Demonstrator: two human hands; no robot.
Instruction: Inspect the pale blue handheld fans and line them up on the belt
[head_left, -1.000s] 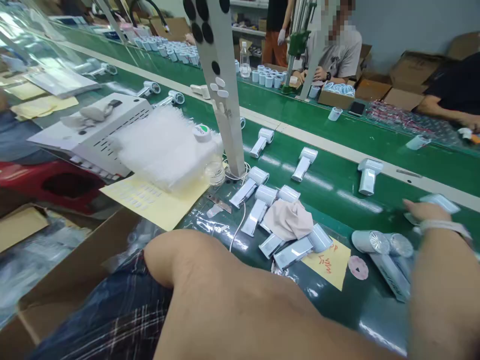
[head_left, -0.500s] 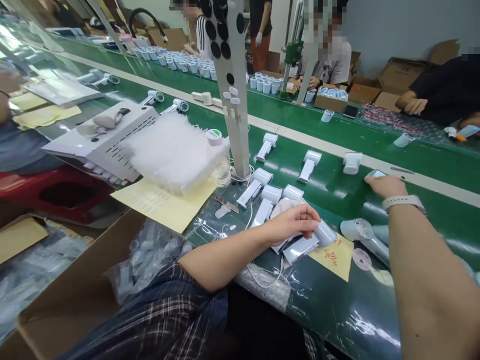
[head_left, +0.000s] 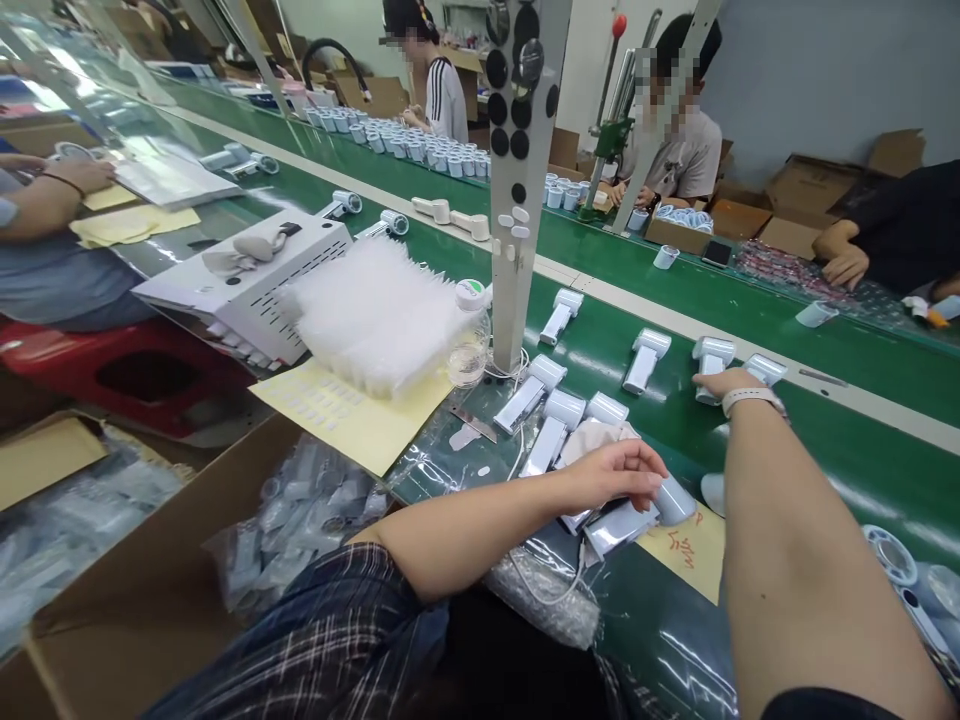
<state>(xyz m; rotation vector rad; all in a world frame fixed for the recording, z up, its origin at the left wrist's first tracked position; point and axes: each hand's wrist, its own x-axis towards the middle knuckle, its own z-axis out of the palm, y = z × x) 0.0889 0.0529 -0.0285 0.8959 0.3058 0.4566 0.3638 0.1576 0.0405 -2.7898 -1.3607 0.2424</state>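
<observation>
My right hand [head_left: 729,384] reaches over the green belt, its fingers at the handle of a light-blue plastic housing [head_left: 714,350] with a round barrel. Just right of that hand, another light-blue housing [head_left: 765,368] lies on the belt. My left hand [head_left: 621,470] is curled, thumb and fingertips close together, over a small pile at the near edge. It rests against a light-blue barrel [head_left: 675,500]; whether anything is pinched is hidden. Beneath it lie a housing with a shiny flat handle [head_left: 619,528] and a whitish cloth [head_left: 592,438].
A metal post [head_left: 514,250] rises from the bench beside a stack of white fluffy material [head_left: 375,310]. Left of my legs stands a cardboard box [head_left: 150,560] with bagged parts. Co-workers sit across the belt, near rows of light-blue cups [head_left: 405,140]. A yellow paper [head_left: 686,555] lies near my left hand.
My right hand has shifted left from one housing, which now lies free on the belt, to the neighbouring one. My left hand keeps its curled pose. The whole view has shifted slightly.
</observation>
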